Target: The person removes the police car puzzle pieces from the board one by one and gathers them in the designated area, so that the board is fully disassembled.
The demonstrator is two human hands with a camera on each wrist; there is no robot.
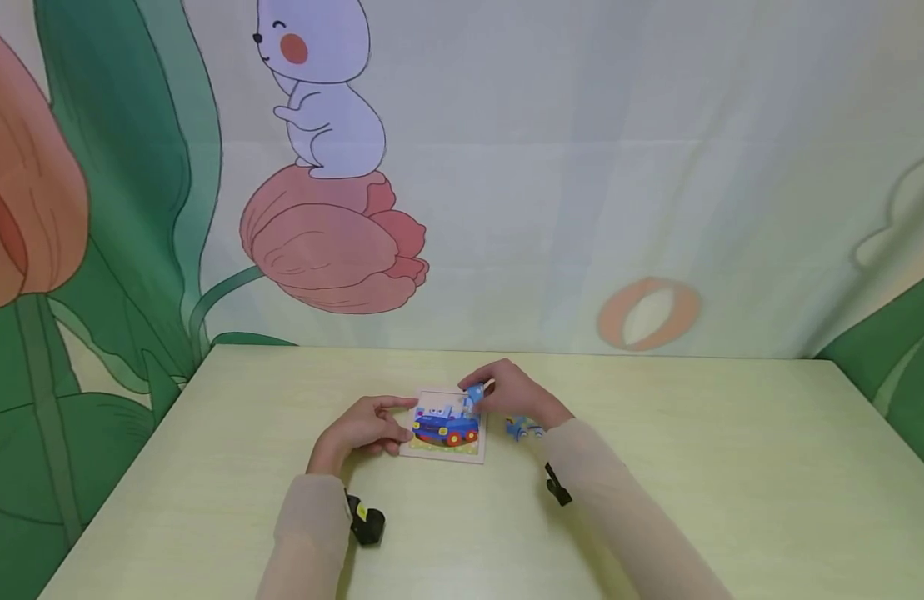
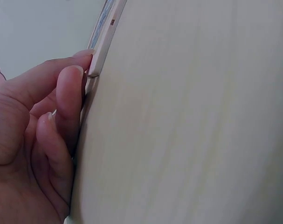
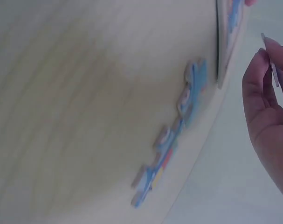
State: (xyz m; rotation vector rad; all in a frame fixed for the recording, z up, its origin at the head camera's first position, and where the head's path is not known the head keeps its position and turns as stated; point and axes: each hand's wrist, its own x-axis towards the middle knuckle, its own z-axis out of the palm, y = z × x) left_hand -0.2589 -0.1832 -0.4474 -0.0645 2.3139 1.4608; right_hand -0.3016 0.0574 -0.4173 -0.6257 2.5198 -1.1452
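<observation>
A square jigsaw puzzle board (image 1: pixel 448 458) with a pale rim and a blue cartoon vehicle picture lies on the table. My left hand (image 1: pixel 364 423) holds its left side, thumb and fingers at the rim. In the left wrist view the fingertips sit right at the corner of the board (image 2: pixel 100 60). My right hand (image 1: pixel 517 393) pinches a light-blue puzzle piece (image 1: pixel 474 392) over the board's upper right corner. The right wrist view shows this piece edge-on, thin between thumb and fingers. The upper right of the picture is partly hidden by the hand and piece.
Loose blue puzzle pieces (image 1: pixel 523 429) lie to the right of the board, below the right hand; the right wrist view shows two pieces, one (image 3: pixel 195 91) nearer the board. Behind the pale table (image 1: pixel 731 467) hangs a curtain (image 1: pixel 506 167) printed with flowers and an animal.
</observation>
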